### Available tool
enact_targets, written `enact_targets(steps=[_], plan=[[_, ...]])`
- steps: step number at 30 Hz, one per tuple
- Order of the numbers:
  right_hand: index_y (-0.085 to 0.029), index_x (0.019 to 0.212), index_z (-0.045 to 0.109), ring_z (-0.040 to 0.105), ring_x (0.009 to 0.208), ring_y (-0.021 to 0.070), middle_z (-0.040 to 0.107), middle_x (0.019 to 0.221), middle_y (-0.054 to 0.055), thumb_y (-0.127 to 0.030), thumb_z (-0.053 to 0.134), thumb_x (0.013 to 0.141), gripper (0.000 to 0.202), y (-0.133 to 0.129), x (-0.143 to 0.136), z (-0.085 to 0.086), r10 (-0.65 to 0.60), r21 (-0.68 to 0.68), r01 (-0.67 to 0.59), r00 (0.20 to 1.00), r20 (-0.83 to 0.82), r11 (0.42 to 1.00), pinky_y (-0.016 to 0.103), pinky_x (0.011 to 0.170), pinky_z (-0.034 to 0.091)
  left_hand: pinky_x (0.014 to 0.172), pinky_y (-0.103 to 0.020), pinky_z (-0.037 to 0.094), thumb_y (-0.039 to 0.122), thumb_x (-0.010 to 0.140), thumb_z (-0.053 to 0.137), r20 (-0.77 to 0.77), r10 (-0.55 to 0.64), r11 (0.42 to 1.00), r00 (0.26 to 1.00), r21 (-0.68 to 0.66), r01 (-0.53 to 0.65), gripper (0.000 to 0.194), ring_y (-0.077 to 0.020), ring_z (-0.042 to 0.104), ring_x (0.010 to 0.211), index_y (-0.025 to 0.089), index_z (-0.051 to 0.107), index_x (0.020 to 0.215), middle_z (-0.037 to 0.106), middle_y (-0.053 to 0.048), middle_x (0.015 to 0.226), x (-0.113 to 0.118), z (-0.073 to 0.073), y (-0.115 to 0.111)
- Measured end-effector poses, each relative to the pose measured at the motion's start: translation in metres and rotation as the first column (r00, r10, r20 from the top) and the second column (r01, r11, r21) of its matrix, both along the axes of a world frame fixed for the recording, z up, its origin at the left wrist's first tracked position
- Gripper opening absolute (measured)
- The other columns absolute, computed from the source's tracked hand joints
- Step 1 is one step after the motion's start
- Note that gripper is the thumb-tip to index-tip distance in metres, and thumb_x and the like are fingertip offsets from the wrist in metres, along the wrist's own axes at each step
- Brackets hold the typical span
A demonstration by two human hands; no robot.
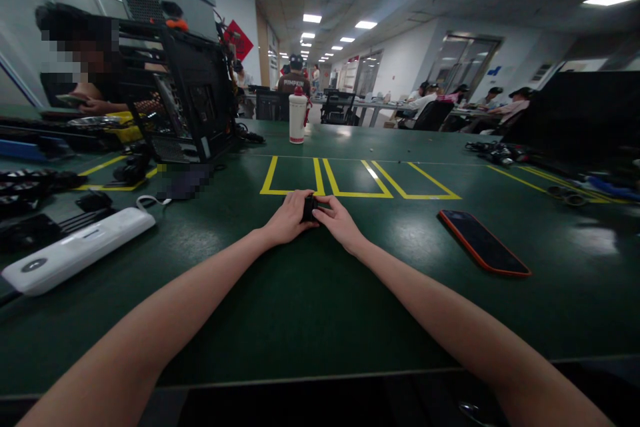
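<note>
Both of my hands meet at the middle of the green table (310, 307), around a small black object (309, 208). My left hand (289, 218) wraps it from the left, fingers curled over its far side. From the right, my right hand (336, 221) pinches its edge between thumb and fingers. Most of the object is covered, so I cannot tell its exact kind. Yellow tape outlines (350, 195) lie on the table just beyond my hands.
A phone with an orange edge (483, 243) lies right; a white power strip (83, 250) and black parts lie left. Behind them stands an open computer case (185, 93). A white tumbler (297, 119) stands at the back, a dark monitor (580, 120) far right. Another person (95, 93) sits left.
</note>
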State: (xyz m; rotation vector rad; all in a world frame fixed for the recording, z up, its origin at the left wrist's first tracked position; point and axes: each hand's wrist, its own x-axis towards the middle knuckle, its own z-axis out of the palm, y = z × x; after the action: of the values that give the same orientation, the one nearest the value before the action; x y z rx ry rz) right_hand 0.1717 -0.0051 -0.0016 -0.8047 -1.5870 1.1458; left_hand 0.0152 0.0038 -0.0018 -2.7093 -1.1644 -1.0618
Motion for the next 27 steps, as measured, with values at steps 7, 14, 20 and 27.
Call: enact_targets(steps=[7, 14, 20, 27], plan=[[-0.022, 0.088, 0.050, 0.053, 0.094, 0.0132, 0.054, 0.098, 0.000, -0.025, 0.052, 0.073, 0.015, -0.0015, -0.0001, 0.0009, -0.027, 0.046, 0.028, 1.000, -0.010, 0.999, 0.032, 0.088, 0.041, 0.090, -0.046, 0.036, 0.037, 0.069, 0.060, 0.009, 0.004, 1.000, 1.000, 0.005, -0.004, 0.063, -0.0275, 0.042, 0.106, 0.016, 0.027, 0.119, 0.041, -0.012, 0.113, 0.0001, -0.0008, 0.0020], [-0.023, 0.100, 0.049, 0.049, 0.102, 0.0143, 0.051, 0.107, 0.002, -0.021, 0.050, 0.074, 0.026, 0.0038, 0.0010, -0.0004, -0.003, 0.052, 0.003, 1.000, 0.003, 0.999, 0.034, 0.092, 0.038, 0.090, -0.045, 0.036, 0.036, 0.070, 0.060, -0.008, 0.005, 1.000, 1.000, -0.008, -0.005, 0.063, -0.0267, 0.041, 0.105, 0.015, 0.027, 0.119, 0.041, -0.012, 0.112, -0.0008, 0.0014, -0.0005], [-0.023, 0.098, 0.049, 0.052, 0.101, 0.0160, 0.051, 0.108, 0.001, -0.017, 0.053, 0.070, 0.028, -0.0009, 0.0014, 0.0027, 0.057, -0.023, -0.058, 0.998, -0.022, 0.998, 0.036, 0.091, 0.040, 0.090, -0.045, 0.036, 0.036, 0.070, 0.060, -0.007, 0.004, 1.000, 1.000, 0.004, -0.004, 0.062, -0.0269, 0.041, 0.105, 0.016, 0.027, 0.119, 0.041, -0.012, 0.113, -0.0010, -0.0002, 0.0010], [-0.022, 0.090, 0.049, 0.052, 0.099, 0.0146, 0.052, 0.103, 0.000, -0.023, 0.052, 0.072, 0.018, -0.0006, 0.0002, -0.0016, 0.000, 0.058, 0.000, 1.000, 0.006, 0.998, 0.035, 0.092, 0.039, 0.090, -0.045, 0.036, 0.037, 0.071, 0.059, 0.000, 0.001, 1.000, 1.000, 0.024, -0.001, 0.062, -0.0274, 0.042, 0.105, 0.015, 0.026, 0.119, 0.041, -0.013, 0.112, -0.0003, -0.0027, 0.0042]])
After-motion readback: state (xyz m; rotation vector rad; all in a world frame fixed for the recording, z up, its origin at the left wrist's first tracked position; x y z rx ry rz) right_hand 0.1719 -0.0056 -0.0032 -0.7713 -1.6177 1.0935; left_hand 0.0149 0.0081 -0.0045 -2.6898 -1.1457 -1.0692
